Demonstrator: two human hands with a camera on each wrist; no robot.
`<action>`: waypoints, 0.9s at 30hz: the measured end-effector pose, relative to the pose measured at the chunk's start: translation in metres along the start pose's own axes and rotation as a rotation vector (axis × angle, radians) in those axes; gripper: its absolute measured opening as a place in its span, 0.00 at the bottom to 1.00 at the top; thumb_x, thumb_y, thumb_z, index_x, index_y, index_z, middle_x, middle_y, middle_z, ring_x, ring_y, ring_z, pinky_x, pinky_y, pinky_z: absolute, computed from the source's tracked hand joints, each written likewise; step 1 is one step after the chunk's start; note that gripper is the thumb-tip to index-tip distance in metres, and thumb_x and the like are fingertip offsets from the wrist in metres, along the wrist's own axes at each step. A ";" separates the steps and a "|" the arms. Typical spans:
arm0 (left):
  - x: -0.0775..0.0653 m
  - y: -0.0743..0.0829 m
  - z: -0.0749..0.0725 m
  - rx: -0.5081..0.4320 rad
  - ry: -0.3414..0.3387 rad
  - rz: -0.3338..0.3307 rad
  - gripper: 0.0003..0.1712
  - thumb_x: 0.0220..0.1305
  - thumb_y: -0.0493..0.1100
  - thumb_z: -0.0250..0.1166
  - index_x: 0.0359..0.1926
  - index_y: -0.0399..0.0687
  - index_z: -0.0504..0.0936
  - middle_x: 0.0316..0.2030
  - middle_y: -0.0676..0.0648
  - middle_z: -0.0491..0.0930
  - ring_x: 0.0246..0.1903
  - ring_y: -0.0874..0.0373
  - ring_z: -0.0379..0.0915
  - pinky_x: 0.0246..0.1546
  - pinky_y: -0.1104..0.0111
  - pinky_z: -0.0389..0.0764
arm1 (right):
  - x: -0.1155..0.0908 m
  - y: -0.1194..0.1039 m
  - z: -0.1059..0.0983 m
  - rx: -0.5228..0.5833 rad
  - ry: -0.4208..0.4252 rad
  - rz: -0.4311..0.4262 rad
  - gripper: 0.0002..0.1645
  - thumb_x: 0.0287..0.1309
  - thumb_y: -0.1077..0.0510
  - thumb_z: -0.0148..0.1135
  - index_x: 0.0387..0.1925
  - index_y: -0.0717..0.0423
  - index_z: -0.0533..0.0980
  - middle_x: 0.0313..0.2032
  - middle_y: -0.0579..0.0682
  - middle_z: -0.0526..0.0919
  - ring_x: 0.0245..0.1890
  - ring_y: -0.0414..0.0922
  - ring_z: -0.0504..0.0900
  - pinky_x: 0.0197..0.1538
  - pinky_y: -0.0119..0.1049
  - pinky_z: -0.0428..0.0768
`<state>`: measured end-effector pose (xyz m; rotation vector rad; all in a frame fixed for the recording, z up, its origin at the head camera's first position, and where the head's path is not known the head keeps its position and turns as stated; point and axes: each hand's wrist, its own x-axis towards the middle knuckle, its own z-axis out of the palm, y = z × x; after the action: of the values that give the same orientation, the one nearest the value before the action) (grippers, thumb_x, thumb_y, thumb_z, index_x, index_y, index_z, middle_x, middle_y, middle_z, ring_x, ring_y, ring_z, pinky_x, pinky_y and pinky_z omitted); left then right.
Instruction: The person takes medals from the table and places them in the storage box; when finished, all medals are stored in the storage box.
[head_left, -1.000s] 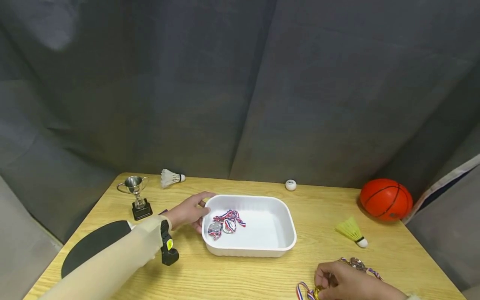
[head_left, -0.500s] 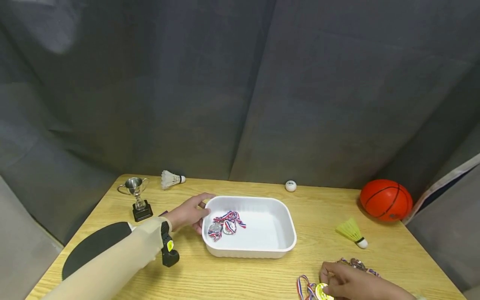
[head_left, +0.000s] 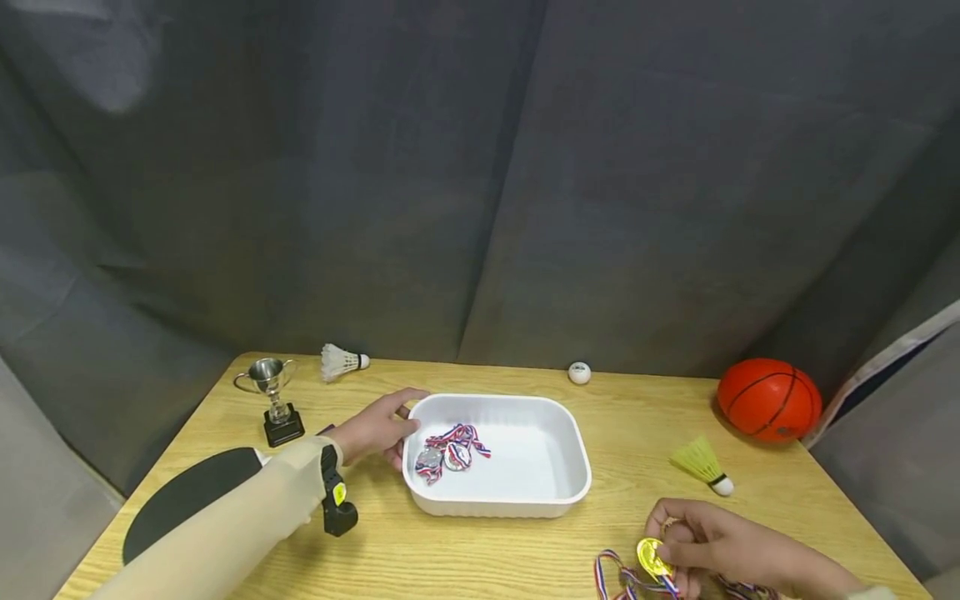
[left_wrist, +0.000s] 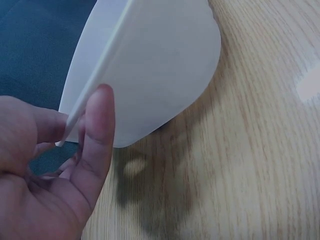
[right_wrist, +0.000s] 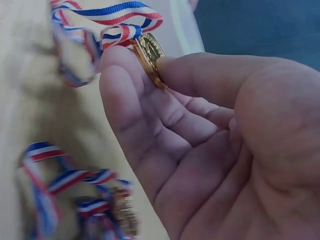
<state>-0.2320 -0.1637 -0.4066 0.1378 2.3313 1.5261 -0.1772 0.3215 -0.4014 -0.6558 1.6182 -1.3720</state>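
My left hand (head_left: 372, 429) pinches the left rim of a white plastic tray (head_left: 502, 506) between thumb and fingers. The left wrist view shows the thumb and fingers on either side of the tray's wall (left_wrist: 160, 65). Inside the tray, at its left, lie two silver medals (head_left: 457, 456) with red, white and blue ribbons. At the front right, my right hand (head_left: 720, 546) pinches a gold medal (head_left: 651, 557) between thumb and fingers. Its striped ribbon (right_wrist: 125, 12) dangles. Below that hand, another medal (right_wrist: 125, 212) with a striped ribbon lies on the table, mostly hidden in the head view.
A small trophy cup (head_left: 276, 402), a white shuttlecock (head_left: 342, 362) and a black round paddle (head_left: 187, 500) are at left. A white ball (head_left: 579, 372) sits at the back edge. On the right are a yellow shuttlecock (head_left: 703, 465) and an orange basketball (head_left: 768, 400).
My right hand has lifted the gold medal and turned, so the medal's face shows; the medal behind is now mostly covered. The left hand and tray have stayed put.
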 end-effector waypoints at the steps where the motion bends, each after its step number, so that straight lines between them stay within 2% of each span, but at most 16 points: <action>1: 0.000 0.000 0.000 0.001 0.001 -0.001 0.31 0.80 0.32 0.52 0.79 0.48 0.62 0.57 0.29 0.72 0.23 0.56 0.76 0.21 0.69 0.89 | 0.000 -0.005 -0.001 -0.006 -0.007 -0.011 0.17 0.80 0.66 0.45 0.57 0.81 0.61 0.34 0.49 0.84 0.36 0.34 0.85 0.39 0.21 0.86; 8: -0.002 0.001 0.000 0.009 0.008 0.008 0.31 0.79 0.32 0.52 0.79 0.47 0.63 0.57 0.29 0.72 0.23 0.56 0.76 0.20 0.70 0.88 | -0.004 -0.050 -0.009 -0.123 0.033 -0.095 0.13 0.80 0.68 0.44 0.58 0.74 0.64 0.38 0.45 0.86 0.37 0.35 0.87 0.41 0.28 0.90; 12: -0.002 0.000 0.000 0.012 0.009 0.016 0.31 0.79 0.32 0.52 0.78 0.47 0.63 0.57 0.30 0.73 0.23 0.56 0.76 0.19 0.69 0.88 | -0.007 -0.085 -0.015 -0.177 0.053 -0.157 0.12 0.79 0.70 0.42 0.58 0.74 0.64 0.41 0.47 0.87 0.38 0.38 0.88 0.43 0.35 0.93; 18: -0.001 0.000 0.001 0.010 0.004 0.006 0.31 0.79 0.33 0.52 0.79 0.47 0.62 0.56 0.30 0.72 0.23 0.56 0.76 0.21 0.66 0.89 | -0.006 -0.138 -0.018 -0.323 0.124 -0.252 0.13 0.78 0.72 0.43 0.58 0.67 0.68 0.42 0.48 0.86 0.36 0.42 0.86 0.43 0.40 0.92; 22: -0.001 0.000 0.002 0.002 0.001 0.020 0.31 0.79 0.32 0.52 0.79 0.47 0.63 0.56 0.29 0.72 0.23 0.55 0.77 0.21 0.66 0.89 | -0.004 -0.170 -0.018 -0.418 0.214 -0.323 0.14 0.78 0.73 0.44 0.59 0.64 0.69 0.41 0.48 0.87 0.34 0.43 0.85 0.40 0.38 0.92; 24: -0.001 0.001 0.002 0.001 -0.002 0.024 0.31 0.79 0.32 0.52 0.79 0.47 0.63 0.56 0.29 0.72 0.23 0.55 0.76 0.21 0.66 0.89 | -0.001 -0.184 -0.017 -0.457 0.288 -0.345 0.14 0.77 0.72 0.47 0.59 0.63 0.70 0.40 0.48 0.88 0.34 0.42 0.86 0.41 0.37 0.93; 27: -0.002 0.001 0.001 0.002 -0.005 0.026 0.31 0.79 0.32 0.52 0.79 0.46 0.62 0.57 0.28 0.72 0.22 0.56 0.76 0.21 0.66 0.90 | 0.010 -0.200 -0.016 -0.445 0.374 -0.367 0.14 0.77 0.70 0.50 0.59 0.62 0.70 0.39 0.48 0.89 0.34 0.43 0.87 0.43 0.35 0.93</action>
<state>-0.2299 -0.1629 -0.4060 0.1724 2.3362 1.5333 -0.2253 0.2716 -0.2130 -1.0450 2.2210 -1.4637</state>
